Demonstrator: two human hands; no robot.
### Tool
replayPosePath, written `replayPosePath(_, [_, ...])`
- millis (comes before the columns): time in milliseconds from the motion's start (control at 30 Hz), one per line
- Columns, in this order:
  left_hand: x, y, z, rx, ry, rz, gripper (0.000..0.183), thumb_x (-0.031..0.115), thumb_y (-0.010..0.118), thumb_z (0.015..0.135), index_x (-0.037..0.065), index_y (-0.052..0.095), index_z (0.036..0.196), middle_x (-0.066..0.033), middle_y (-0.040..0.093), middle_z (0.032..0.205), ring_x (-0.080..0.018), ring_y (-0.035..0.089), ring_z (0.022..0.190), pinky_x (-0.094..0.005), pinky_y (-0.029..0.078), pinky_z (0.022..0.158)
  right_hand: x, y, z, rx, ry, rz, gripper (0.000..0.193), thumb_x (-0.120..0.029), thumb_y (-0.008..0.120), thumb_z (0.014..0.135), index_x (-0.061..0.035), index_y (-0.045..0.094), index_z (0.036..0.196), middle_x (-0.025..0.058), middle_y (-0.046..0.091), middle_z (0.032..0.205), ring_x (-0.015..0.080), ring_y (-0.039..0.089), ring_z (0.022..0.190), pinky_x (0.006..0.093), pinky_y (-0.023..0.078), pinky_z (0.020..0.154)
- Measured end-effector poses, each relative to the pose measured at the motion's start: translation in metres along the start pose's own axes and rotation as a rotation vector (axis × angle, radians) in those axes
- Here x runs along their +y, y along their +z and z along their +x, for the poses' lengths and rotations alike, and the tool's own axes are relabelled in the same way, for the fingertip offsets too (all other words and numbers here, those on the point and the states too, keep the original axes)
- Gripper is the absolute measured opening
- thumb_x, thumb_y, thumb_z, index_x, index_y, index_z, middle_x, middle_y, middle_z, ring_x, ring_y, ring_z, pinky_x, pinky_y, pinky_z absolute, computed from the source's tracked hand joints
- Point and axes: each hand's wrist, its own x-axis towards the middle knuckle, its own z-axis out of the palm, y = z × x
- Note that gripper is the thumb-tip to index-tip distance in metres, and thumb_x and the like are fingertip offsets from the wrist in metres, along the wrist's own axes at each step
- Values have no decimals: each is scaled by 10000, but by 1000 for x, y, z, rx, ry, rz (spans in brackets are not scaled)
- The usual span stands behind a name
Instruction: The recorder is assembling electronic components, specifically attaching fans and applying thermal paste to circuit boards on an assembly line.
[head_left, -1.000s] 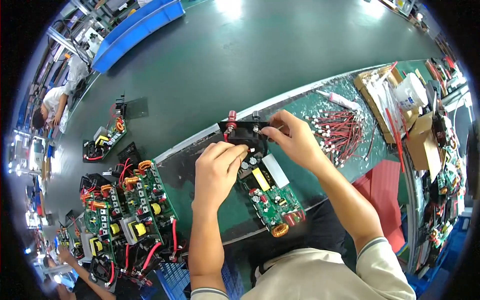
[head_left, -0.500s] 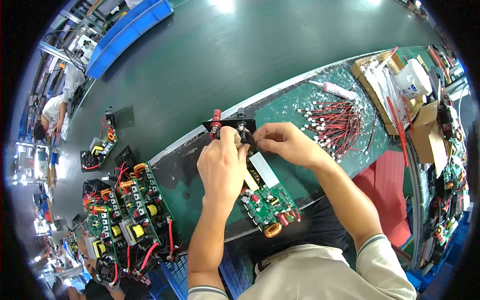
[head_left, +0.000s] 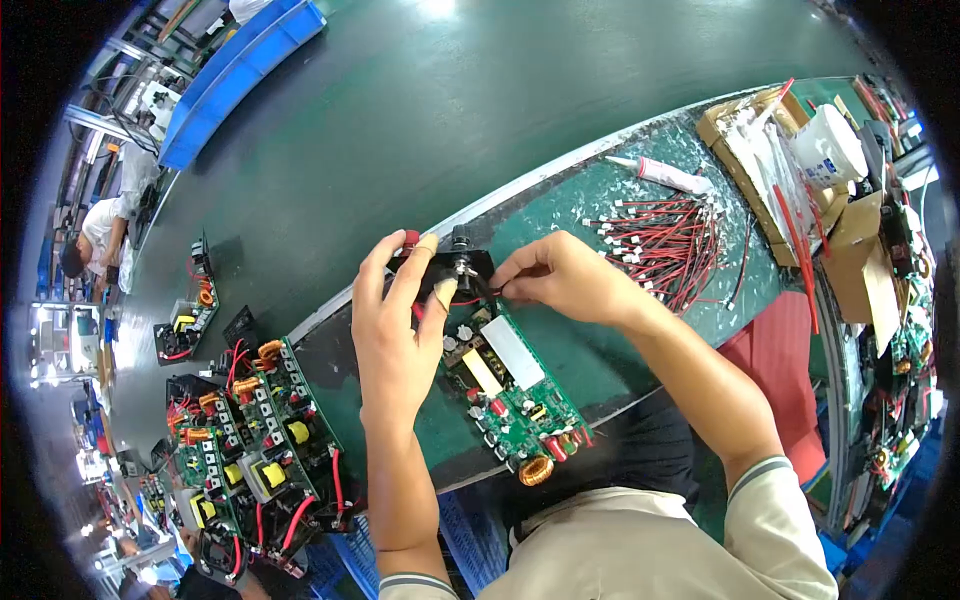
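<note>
My left hand [head_left: 395,335] grips a black end panel [head_left: 480,264], fingers on its top edge near a red binding post and thumb on its near face. A black binding post [head_left: 461,238] stands out from the panel. Beside the panel's right end, my right hand [head_left: 565,282] is closed in a pinch; what sits between its fingertips is too small to make out. Directly below the panel lies a green circuit board [head_left: 535,412] with a white block, a yellow part and a copper coil. Red wire shows between board and panel, partly behind my left thumb.
Several similar board assemblies [head_left: 270,440] crowd the left of the bench, and one more [head_left: 190,310] lies farther back. Right of my hands are a heap of red-black wires [head_left: 665,245], a glue tube [head_left: 672,176], a cardboard box [head_left: 745,165] and a white tub [head_left: 830,150].
My left hand has let go of its pinch near the black post and spread over the panel toward the left. Panel and board have shifted slightly left; my right hand stays by the panel's right end.
</note>
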Motion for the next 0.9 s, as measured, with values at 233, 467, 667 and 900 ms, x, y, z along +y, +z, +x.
replayPosePath(233, [-2,6,-1,33,21,-33,427,54,717,867,83,641,1286,-123,569,1320,-291,591,1171,-375,479,969,-14,-11,0,-145,319,313,196,-69,666,928,78,706,1051,91,720,904,138,695,809,256,584,770])
replayPosePath(467, [-3,5,-1,35,25,-30,424,54,719,864,84,645,1280,-125,573,1315,-292,599,1163,-375,485,962,-17,-15,9,-240,407,427,208,-80,681,912,79,704,1044,97,717,922,135,690,807,243,579,778])
replayPosePath(667, [2,0,2,1,16,-16,434,55,744,837,77,650,1261,-129,553,1333,-292,594,1162,-382,482,970,-23,-12,12,-180,115,-301,236,-110,687,772,-21,756,979,115,724,783,167,692,762,339,538,698])
replayPosePath(900, [34,-17,-17,-143,-45,8,954,231,928,586,81,479,1414,-172,368,1395,-369,487,1254,-461,462,1019,-15,7,4,34,-39,-392,180,-74,656,781,-2,728,929,187,694,789,342,689,760,396,542,713])
